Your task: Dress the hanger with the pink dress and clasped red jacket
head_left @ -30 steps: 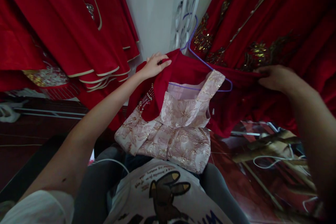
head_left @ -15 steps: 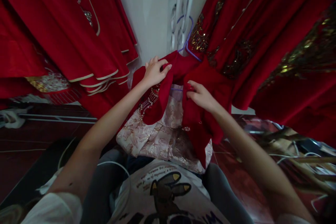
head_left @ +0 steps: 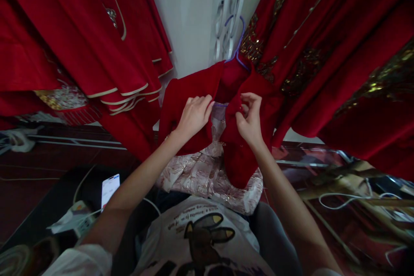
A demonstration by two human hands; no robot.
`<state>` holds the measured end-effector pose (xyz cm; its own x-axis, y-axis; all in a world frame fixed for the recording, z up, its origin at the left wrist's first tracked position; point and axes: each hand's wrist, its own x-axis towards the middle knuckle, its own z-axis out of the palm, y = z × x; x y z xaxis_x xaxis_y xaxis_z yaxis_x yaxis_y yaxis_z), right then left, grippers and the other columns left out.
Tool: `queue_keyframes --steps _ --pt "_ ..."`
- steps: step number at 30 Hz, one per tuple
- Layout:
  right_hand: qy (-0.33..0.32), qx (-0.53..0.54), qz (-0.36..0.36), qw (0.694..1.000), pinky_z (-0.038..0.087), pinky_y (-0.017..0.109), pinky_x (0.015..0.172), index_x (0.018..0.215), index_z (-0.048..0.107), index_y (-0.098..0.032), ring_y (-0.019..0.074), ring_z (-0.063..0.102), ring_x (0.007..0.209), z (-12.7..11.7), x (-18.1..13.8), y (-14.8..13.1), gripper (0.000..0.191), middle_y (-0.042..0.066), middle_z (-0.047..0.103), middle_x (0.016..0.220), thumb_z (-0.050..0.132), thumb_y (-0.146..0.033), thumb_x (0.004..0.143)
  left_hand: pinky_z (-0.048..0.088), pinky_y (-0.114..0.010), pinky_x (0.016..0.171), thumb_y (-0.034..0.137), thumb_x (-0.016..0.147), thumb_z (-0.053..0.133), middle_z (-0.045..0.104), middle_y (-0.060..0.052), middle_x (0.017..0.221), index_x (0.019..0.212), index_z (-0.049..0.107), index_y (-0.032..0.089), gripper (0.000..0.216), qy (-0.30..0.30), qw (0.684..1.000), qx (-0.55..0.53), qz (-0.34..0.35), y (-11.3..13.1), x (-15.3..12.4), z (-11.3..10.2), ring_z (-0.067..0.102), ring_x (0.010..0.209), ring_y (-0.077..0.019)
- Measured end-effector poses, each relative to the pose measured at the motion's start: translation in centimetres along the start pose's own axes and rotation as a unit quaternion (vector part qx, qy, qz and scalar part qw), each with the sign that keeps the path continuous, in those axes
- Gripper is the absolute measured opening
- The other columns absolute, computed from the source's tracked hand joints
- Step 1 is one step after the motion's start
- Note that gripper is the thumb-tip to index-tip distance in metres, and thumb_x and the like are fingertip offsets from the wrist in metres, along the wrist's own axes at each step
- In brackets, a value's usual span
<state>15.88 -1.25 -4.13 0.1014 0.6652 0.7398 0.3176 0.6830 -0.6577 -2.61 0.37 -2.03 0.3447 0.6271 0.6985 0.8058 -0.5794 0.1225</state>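
A small red velvet jacket [head_left: 181, 95] hangs on a purple hanger [head_left: 238, 51] over a pink and gold brocade dress [head_left: 200, 172]. My left hand [head_left: 193, 114] grips the jacket's left front edge. My right hand [head_left: 248, 118] pinches the jacket's right front edge. The two edges are drawn close together at the chest, and only a narrow strip of the dress top shows between them. The dress hem rests against my lap.
Long red garments with gold trim hang at the left [head_left: 80, 39] and at the right [head_left: 323, 51]. A white ornate rack [head_left: 228, 13] stands behind the hanger. A phone [head_left: 109, 187] and white cables lie at the lower left; wooden pieces and a cord lie at the right [head_left: 339, 198].
My right hand came in from far right, pulling the jacket's right side over the dress. My left hand slid down from the shoulder to the front edge. The jacket fronts now nearly meet.
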Motion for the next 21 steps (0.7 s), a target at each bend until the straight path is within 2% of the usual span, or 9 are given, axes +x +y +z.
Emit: queue_keyframes --steps 2,5,9,12,15,18,21 --pt "-0.059 0.004 0.0 0.998 0.048 0.031 0.092 0.112 0.045 -0.024 0.0142 0.059 0.101 0.4 -0.1 -0.2 0.045 0.004 0.054 0.114 0.043 -0.003 0.072 0.047 -0.033 0.082 0.031 0.102 0.036 0.065 -0.008 0.089 0.097 0.056 0.018 0.025 -0.014 1.0 -0.027 0.004 0.8 -0.8 0.6 0.062 0.087 -0.0213" --pt "-0.104 0.02 0.012 0.994 0.049 0.034 0.096 0.111 0.046 -0.024 0.0153 0.061 0.102 1.3 -0.5 -0.6 0.042 0.004 0.057 0.111 0.044 -0.005 0.074 0.049 -0.031 0.076 0.027 0.095 0.05 0.065 -0.005 0.088 0.098 0.052 0.02 0.008 0.019 0.993 -0.109 -0.045 2.0 -1.0 1.1 0.062 0.083 -0.0192" --pt "-0.064 0.06 0.041 0.995 0.052 0.032 0.093 0.112 0.046 -0.025 0.0153 0.062 0.102 1.9 -1.3 -0.7 0.039 0.004 0.058 0.112 0.044 -0.009 0.076 0.053 -0.028 0.072 0.02 0.084 0.064 0.067 -0.003 0.09 0.106 0.047 0.022 0.028 0.06 0.953 -0.262 -0.141 3.0 -1.1 1.4 0.066 0.077 -0.0158" --pt "-0.027 0.061 0.047 0.997 0.051 0.032 0.096 0.113 0.047 -0.026 0.0153 0.061 0.107 1.9 -2.0 -0.7 0.039 0.005 0.058 0.115 0.043 -0.011 0.078 0.056 -0.03 0.079 0.021 0.086 0.063 0.069 -0.005 0.098 0.109 0.051 0.023 0.026 0.094 0.93 -0.306 -0.18 3.1 -2.1 1.7 0.069 0.085 -0.0158" --pt "-0.041 0.063 0.049 0.996 0.052 0.032 0.097 0.118 0.05 -0.026 0.0164 0.06 0.11 1.8 -2.4 -1.0 0.037 0.006 0.059 0.121 0.05 -0.017 0.082 0.058 -0.031 0.085 0.023 0.087 0.065 0.071 -0.005 0.1 0.114 0.056 0.023 0.028 0.114 0.916 -0.326 -0.202 3.2 -3.0 1.9 0.07 0.089 -0.016" --pt "-0.063 0.074 0.061 0.993 0.054 0.033 0.095 0.123 0.053 -0.027 0.0179 0.061 0.111 1.9 -2.4 -1.6 0.036 0.006 0.06 0.126 0.058 -0.031 0.088 0.059 -0.028 0.085 0.022 0.084 0.068 0.072 -0.002 0.094 0.118 0.052 0.025 0.037 0.159 0.884 -0.374 -0.231 3.3 -3.3 1.9 0.071 0.089 -0.0143" --pt "-0.054 0.092 0.069 0.992 0.054 0.033 0.095 0.122 0.058 -0.027 0.0178 0.064 0.108 2.2 -2.2 -1.9 0.033 0.007 0.062 0.124 0.057 -0.04 0.092 0.059 -0.026 0.082 0.017 0.081 0.07 0.072 0.0 0.089 0.104 0.052 0.023 0.029 0.177 0.86 -0.41 -0.248 3.4 -3.1 1.7 0.072 0.086 -0.0129"
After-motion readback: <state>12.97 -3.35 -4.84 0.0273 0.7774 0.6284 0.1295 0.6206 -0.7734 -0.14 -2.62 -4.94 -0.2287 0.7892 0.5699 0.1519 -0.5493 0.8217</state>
